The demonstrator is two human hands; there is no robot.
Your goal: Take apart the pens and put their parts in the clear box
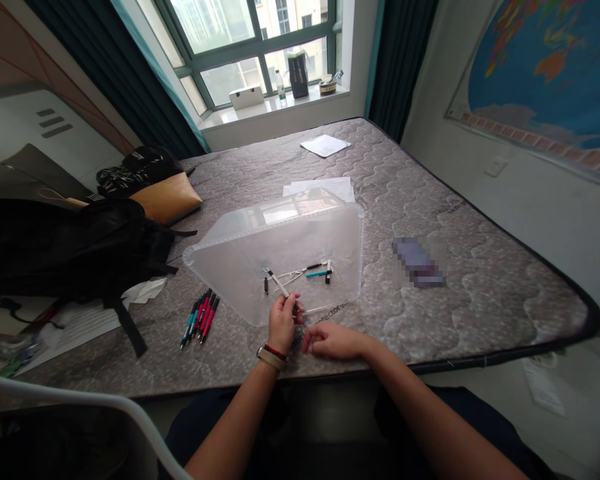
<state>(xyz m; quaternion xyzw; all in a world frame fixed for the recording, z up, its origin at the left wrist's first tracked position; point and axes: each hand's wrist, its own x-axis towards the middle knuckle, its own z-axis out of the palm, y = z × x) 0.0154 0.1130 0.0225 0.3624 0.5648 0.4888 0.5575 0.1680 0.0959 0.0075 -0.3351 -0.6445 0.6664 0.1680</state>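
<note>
My left hand is closed round a thin white pen barrel that sticks up and away over the near edge of a clear plastic sheet. My right hand rests on the mattress just right of it, fingers curled together; whether anything is in them is hidden. On the sheet lie loose pen parts: a teal barrel, small black caps and a thin refill. A bunch of several red and teal pens lies on the mattress to the left.
A black backpack and a tan pouch sit at the left. Papers lie farther away on the grey quilted mattress. A blurred purple object lies at the right. A white chair rail crosses the near left.
</note>
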